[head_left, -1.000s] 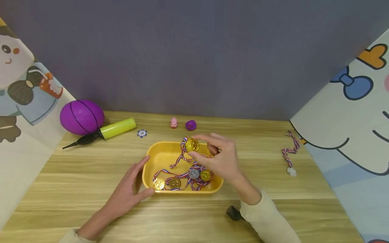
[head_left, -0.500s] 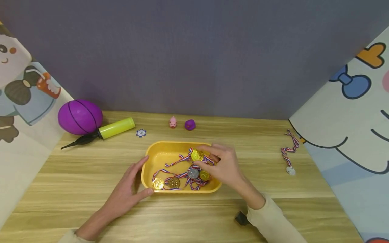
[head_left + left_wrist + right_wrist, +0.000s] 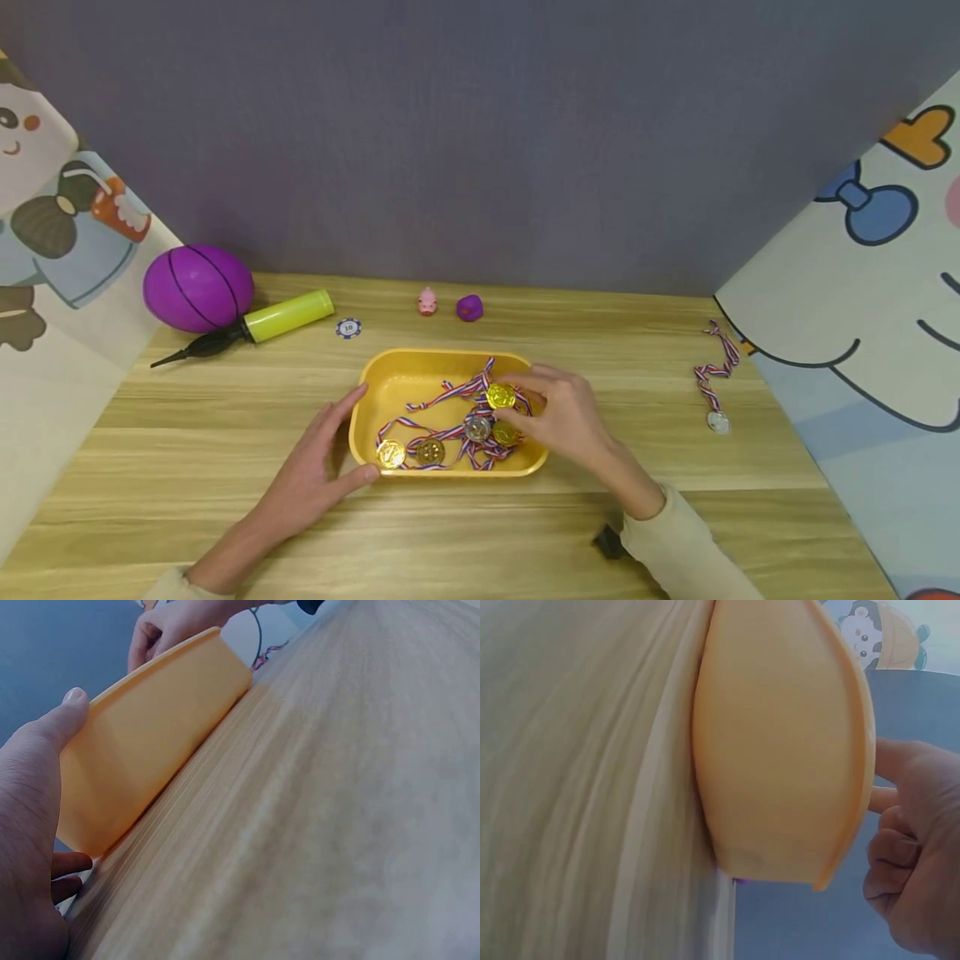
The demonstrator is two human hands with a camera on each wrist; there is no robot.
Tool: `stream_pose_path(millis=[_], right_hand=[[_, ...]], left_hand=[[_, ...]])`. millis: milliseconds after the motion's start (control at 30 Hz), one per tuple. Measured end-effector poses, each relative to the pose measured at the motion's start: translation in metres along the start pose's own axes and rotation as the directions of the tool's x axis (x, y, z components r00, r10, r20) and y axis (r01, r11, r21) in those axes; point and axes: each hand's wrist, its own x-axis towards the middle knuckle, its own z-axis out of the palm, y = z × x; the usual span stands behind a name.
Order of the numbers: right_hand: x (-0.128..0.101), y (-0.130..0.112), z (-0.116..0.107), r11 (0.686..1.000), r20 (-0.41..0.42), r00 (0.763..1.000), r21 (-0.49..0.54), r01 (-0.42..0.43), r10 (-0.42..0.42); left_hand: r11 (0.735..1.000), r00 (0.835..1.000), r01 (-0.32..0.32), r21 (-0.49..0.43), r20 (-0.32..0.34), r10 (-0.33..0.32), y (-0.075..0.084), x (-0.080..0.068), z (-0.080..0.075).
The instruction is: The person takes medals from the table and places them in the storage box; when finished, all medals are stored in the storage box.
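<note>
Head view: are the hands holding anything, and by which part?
The right hand pinches a gold medal by its disc edge, over the yellow tray. The left hand grips nothing; its thumb and fingers rest against the tray's left end.

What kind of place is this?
Probably a play corner: a wooden table fenced by cartoon panels, with toys like a purple ball and a yellow tray of medals.

Light was even and soft from above, fairly bright. Faint shadows sat just under the left hand and the tray. Medals beside the right hand glinted. Head view was sharp, its edges bowed. Both wrist views ran soft, the table smeared up close.
</note>
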Motion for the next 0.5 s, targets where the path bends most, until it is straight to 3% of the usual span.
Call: stream_pose_path(millis=[267,500], right_hand=[[-0.0032,0.0056,-0.0010,0.993,0.142,0.986,-0.090,-0.071,0.083],[-0.0042,0.0064,0.0003,0.988,0.169,0.979,-0.126,-0.094,0.115]], left_hand=[[1.000,1.000,-0.010,-0.005,-0.002,0.010,-0.0001,0.0002,-0.0004],[1.000,1.000,-0.011,-0.008,-0.002,0.011,0.0006,0.0005,-0.0007]])
